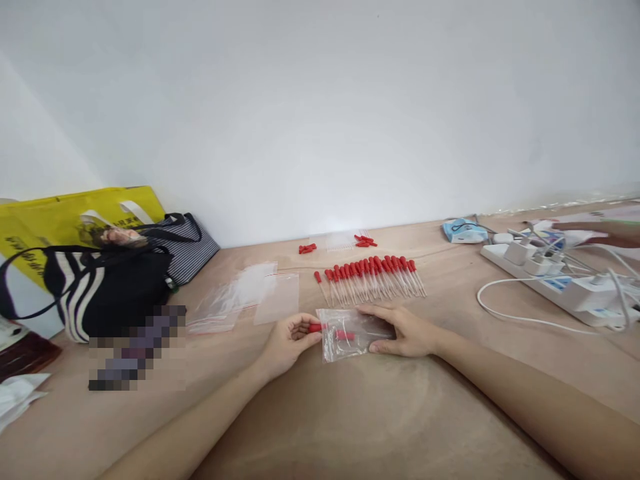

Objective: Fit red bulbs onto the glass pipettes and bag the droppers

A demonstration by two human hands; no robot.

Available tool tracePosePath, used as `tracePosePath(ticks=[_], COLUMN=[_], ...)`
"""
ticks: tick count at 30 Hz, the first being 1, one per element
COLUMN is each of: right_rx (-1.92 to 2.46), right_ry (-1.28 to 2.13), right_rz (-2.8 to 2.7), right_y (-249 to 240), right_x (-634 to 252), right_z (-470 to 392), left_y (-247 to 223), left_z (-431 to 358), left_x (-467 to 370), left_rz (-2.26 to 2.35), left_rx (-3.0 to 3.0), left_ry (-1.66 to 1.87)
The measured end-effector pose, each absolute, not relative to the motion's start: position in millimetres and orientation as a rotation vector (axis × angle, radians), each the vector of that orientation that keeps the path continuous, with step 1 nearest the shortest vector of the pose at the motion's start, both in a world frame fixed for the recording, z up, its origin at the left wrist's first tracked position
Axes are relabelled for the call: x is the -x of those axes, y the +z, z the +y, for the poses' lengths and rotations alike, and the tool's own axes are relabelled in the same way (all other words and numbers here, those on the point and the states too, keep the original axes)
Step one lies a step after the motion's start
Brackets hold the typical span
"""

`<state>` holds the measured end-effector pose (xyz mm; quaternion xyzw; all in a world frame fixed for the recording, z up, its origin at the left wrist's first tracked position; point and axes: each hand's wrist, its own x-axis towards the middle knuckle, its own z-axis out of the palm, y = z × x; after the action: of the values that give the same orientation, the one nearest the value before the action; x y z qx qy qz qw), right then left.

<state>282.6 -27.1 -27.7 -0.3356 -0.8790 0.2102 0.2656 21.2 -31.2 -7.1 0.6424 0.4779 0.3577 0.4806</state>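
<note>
My left hand (290,343) is closed on the red bulb of a dropper (314,328) at the left, open-mouth end of a small clear zip bag (333,352). Inside the bag lies another red bulb (345,335), its thin tube pointing right. My right hand (410,331) grips the bag's right end, thumb below and fingers above. Just beyond the bag, a row of red-bulbed droppers (370,270) lies side by side, tubes toward me. Behind them are two small groups of loose red bulbs (307,249) and some clear thin tubes (340,242).
Flat clear zip bags (255,287) are spread left of the droppers. A black bag (115,287), a striped bag (185,243) and a yellow bag (30,220) stand at left. At right are a power strip (550,283) with cables, a blue mask (465,231) and another person's hand (615,232).
</note>
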Motion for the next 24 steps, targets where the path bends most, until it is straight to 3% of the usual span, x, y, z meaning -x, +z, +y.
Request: tracePosePath(ticks=[8,13,24], right_rx=[0.873,0.868,0.859], right_ry=[0.556,0.543,0.583], right_rz=[-2.382,-2.387,-2.364], right_y=[-27.8,-26.3,-25.2], right_x=[-276.8,-276.4,-278.4], right_z=[-27.0,-27.6,-28.3], left_y=[-2.4,-7.6,-9.0], left_z=[-25.4,-26.1,-31.0], left_x=[-30.0,-30.2,-34.8], left_rz=[0.952,1.128,1.045], left_rx=[-1.866,-2.057,-1.813], left_ry=[0.674,0.681,0.696])
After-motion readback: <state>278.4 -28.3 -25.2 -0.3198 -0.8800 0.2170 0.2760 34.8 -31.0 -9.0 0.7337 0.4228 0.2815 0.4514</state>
